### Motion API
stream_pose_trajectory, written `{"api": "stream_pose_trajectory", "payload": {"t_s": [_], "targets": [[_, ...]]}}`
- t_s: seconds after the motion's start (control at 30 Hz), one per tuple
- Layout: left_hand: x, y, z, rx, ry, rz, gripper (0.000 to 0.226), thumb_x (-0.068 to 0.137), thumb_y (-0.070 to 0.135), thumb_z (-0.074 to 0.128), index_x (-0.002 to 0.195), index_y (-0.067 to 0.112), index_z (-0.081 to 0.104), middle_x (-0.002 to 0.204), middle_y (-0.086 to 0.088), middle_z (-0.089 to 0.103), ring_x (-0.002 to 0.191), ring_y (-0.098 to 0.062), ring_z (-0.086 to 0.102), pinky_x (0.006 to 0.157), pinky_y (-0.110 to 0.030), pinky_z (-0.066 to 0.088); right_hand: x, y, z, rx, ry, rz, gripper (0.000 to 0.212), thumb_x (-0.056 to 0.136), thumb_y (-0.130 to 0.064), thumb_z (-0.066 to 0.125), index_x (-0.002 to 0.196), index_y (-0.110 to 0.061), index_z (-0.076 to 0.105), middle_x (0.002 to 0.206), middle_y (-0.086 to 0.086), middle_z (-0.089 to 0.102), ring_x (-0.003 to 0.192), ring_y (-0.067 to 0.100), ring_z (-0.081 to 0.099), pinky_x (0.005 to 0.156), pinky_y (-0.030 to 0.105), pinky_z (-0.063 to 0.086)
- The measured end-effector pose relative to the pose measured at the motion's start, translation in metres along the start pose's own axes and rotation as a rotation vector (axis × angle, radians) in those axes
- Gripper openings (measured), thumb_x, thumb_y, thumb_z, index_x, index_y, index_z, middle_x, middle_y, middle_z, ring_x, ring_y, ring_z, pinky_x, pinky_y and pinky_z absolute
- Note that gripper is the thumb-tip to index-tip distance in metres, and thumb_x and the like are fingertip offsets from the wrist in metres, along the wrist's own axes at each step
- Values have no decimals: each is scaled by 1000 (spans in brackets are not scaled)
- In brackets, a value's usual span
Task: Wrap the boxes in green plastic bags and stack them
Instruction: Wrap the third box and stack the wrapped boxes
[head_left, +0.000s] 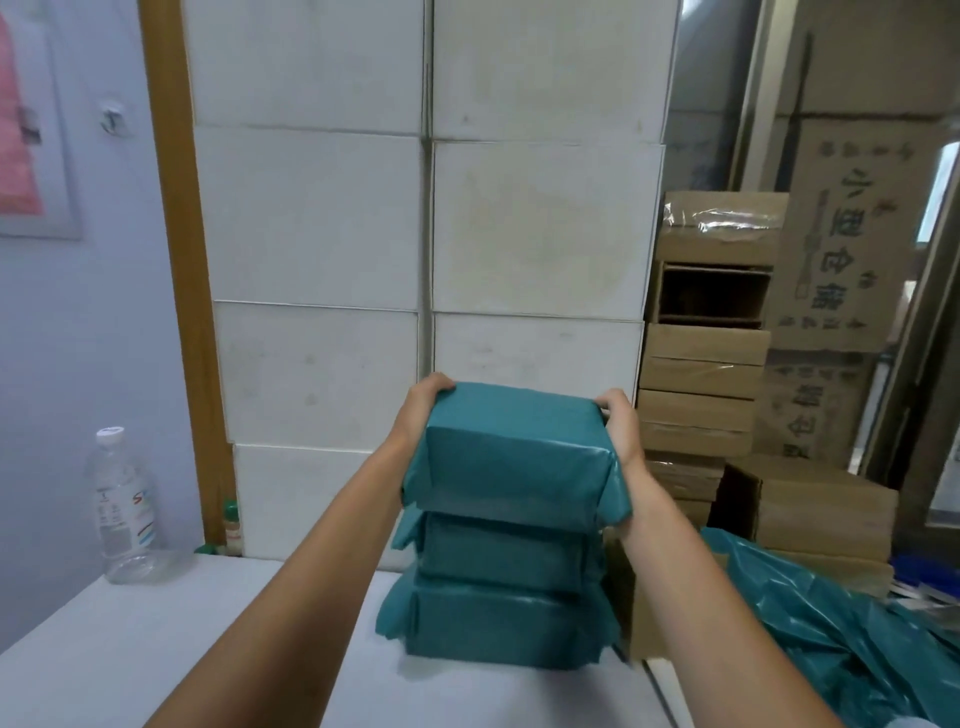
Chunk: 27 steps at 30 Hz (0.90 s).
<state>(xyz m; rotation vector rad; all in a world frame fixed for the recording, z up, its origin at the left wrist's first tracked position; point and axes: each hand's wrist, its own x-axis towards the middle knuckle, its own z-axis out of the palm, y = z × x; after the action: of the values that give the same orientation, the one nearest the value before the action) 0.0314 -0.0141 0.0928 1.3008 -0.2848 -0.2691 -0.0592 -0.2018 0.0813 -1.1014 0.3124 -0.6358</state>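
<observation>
A box wrapped in green plastic (511, 441) sits on top of two other green-wrapped boxes (498, 592), forming a stack on the white table (156, 639). My left hand (418, 410) grips the top box's left end and my right hand (621, 423) grips its right end. Folded plastic flaps stick out at the left side of each box. Whether the top box rests fully on the stack or is held just above it, I cannot tell.
A clear water bottle (122, 504) stands at the table's left. White cartons (426, 234) form a wall behind the stack. Brown cardboard boxes (701, 374) are piled at the right, and loose green plastic bags (831, 623) lie at the lower right.
</observation>
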Motion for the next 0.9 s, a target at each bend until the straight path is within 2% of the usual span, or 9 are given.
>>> {"api": "stream_pose_trajectory", "payload": {"t_s": [0.07, 0.13, 0.2, 0.27, 0.4, 0.5, 0.63, 0.77, 0.9], "targets": [[18, -9, -2, 15, 34, -17, 29, 99, 23, 51, 72, 12, 53, 56, -2, 56, 57, -19, 49, 59, -34, 38, 18, 10, -3, -120, 16, 50, 31, 89, -31, 50, 63, -21, 38, 54, -5, 45, 54, 16, 41, 57, 34, 33], [35, -21, -8, 65, 90, 1, 26, 91, 28, 54, 70, 14, 50, 53, 1, 53, 60, -22, 47, 66, -37, 38, 30, 19, -6, -227, 44, 91, 23, 81, -36, 55, 68, -20, 47, 65, 0, 51, 62, 20, 47, 63, 39, 36], [48, -32, -14, 227, 130, 53, 23, 88, 30, 52, 70, 15, 49, 64, -2, 53, 70, -24, 46, 73, -39, 36, 40, 26, -7, -296, 80, 71, 22, 77, -40, 57, 74, -18, 56, 73, 4, 57, 67, 23, 52, 66, 39, 39], [49, -37, -16, 395, 221, 162, 27, 98, 25, 44, 73, 14, 46, 73, -3, 50, 73, -23, 43, 64, -37, 33, 47, 31, -9, -359, 100, 21, 29, 71, -46, 57, 76, -17, 58, 72, 4, 57, 67, 24, 53, 65, 40, 40], [51, -41, -17, 355, 394, 325, 29, 94, 36, 49, 75, 14, 49, 75, 0, 52, 70, -20, 45, 64, -37, 37, 59, 37, -12, -426, 180, -32, 33, 67, -50, 59, 71, -17, 58, 69, 2, 59, 69, 25, 56, 66, 42, 43], [56, -40, -18, 341, 304, 230, 38, 96, 46, 50, 70, 19, 46, 68, 0, 49, 67, -22, 43, 65, -38, 35, 68, 38, -8, -429, 190, -91, 27, 76, -41, 58, 66, -17, 50, 66, 3, 53, 67, 23, 50, 65, 39, 39], [54, -36, -28, 372, 204, 147, 39, 97, 46, 47, 75, 21, 67, 71, 4, 68, 71, -21, 58, 72, -38, 45, 77, 44, -8, -423, 230, -100, 25, 86, -35, 51, 68, -17, 50, 71, 4, 53, 70, 24, 49, 66, 38, 37], [41, -47, -31, 252, 99, 103, 39, 98, 42, 48, 108, 16, 76, 100, -1, 76, 88, -22, 66, 76, -38, 51, 73, 43, -5, -412, 230, -64, 27, 89, -35, 47, 70, -17, 53, 76, 5, 58, 71, 24, 52, 68, 38, 40], [28, -61, -30, 77, 35, 96, 33, 109, 35, 43, 127, 33, 70, 123, 4, 75, 112, -17, 69, 81, -32, 55, 67, 37, -11, -432, 157, -21, 36, 86, -44, 40, 78, -20, 64, 89, 7, 69, 82, 27, 61, 76, 41, 46]]}}
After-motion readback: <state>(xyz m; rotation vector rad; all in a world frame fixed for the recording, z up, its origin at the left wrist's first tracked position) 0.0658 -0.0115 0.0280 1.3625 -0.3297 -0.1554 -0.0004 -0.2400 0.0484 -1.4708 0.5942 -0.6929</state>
